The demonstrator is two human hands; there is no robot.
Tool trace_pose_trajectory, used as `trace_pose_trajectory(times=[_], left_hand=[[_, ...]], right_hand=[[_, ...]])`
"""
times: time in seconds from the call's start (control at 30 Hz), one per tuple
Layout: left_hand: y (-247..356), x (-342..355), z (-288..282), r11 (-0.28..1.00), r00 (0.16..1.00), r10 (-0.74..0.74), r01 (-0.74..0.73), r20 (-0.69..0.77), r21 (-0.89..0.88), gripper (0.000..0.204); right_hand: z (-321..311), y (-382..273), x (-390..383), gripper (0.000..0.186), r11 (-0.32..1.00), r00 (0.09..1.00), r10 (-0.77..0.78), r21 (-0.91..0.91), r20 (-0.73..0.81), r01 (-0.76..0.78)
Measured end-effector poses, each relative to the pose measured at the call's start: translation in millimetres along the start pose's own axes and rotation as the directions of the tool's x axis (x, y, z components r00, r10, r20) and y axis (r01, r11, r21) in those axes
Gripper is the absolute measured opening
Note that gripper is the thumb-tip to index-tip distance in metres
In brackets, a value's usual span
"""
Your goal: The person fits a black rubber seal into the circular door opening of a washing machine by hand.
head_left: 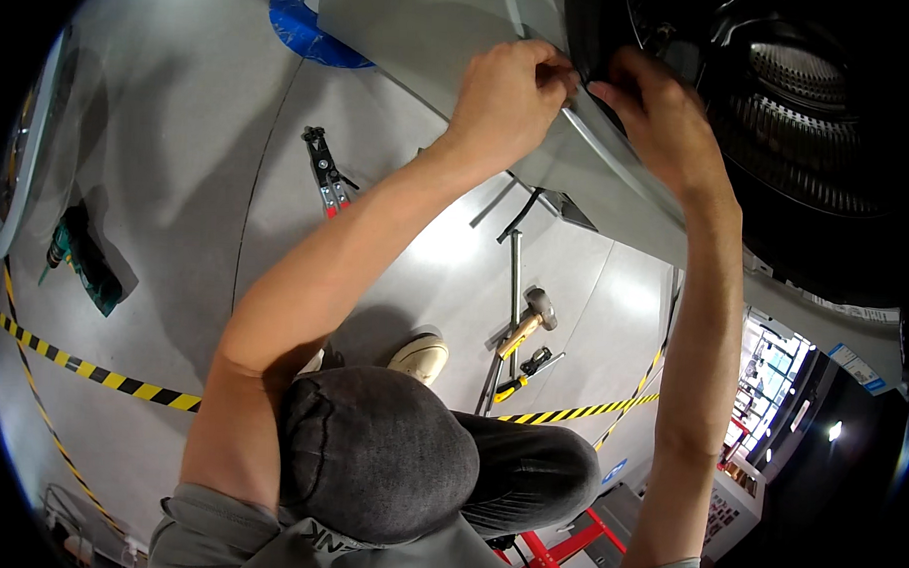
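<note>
My left hand is closed, thumb and fingertips pinched together at the dark rim of a washing machine's opening. Just across from it, my right hand has its fingers curled in against the same dark rubber-like edge, its thumb pointing toward the left fingertips. Whatever lies between the fingers of either hand is too small and shadowed to name. The light grey machine panel runs beneath both hands. To the right of my right hand, the ridged metal drum shows inside the dark opening.
On the grey floor lie a red-handled plier-like tool, a green and black power drill, a hammer, a metal bar and a yellow-handled tool. Yellow-black tape crosses behind. A blue ring-shaped piece is at upper left.
</note>
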State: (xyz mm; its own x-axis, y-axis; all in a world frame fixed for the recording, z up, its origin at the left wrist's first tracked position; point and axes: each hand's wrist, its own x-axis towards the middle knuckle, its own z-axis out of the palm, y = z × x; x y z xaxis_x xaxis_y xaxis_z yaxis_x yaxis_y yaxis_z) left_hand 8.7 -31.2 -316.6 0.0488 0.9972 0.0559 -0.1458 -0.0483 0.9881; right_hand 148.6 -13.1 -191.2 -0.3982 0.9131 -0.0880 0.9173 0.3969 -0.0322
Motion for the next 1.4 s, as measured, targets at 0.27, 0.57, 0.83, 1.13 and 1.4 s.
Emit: trace_pose_trajectory(times=[0.27, 0.57, 0.83, 1.13, 1.4], left_hand=[[3.6, 4.7, 1.6, 0.999, 1.000, -0.014, 0.014, 0.005, 0.037, 0.018], [0.4, -0.1, 3.5, 0.994, 0.995, -0.093, 0.094, 0.018, -0.061, 0.018], [-9.5, -6.9, 19.2, 0.990, 0.999, -0.001, -0.003, -0.032, -0.143, 0.019], [-4.6, -7.2, 24.6, 0.970, 0.997, -0.073, 0.073, 0.007, -0.232, 0.017], [3.8, -7.5, 23.6, 0.989, 0.991, -0.132, 0.131, -0.009, -0.071, 0.016]], right_hand=[[5.2, -0.4, -0.3, 0.018, 0.990, 0.994, -0.112, -0.086, -0.010, 0.111], [10.7, 8.6, -5.3, 0.025, 1.000, 0.999, -0.016, 0.005, -0.048, 0.016], [6.3, 17.9, -16.5, 0.024, 0.992, 0.997, -0.073, -0.102, -0.031, 0.070], [14.1, 18.3, -21.8, 0.017, 0.982, 0.986, -0.149, -0.131, -0.081, 0.137], [19.8, 3.3, -27.0, 0.013, 0.968, 0.979, -0.179, -0.196, -0.098, 0.157]])
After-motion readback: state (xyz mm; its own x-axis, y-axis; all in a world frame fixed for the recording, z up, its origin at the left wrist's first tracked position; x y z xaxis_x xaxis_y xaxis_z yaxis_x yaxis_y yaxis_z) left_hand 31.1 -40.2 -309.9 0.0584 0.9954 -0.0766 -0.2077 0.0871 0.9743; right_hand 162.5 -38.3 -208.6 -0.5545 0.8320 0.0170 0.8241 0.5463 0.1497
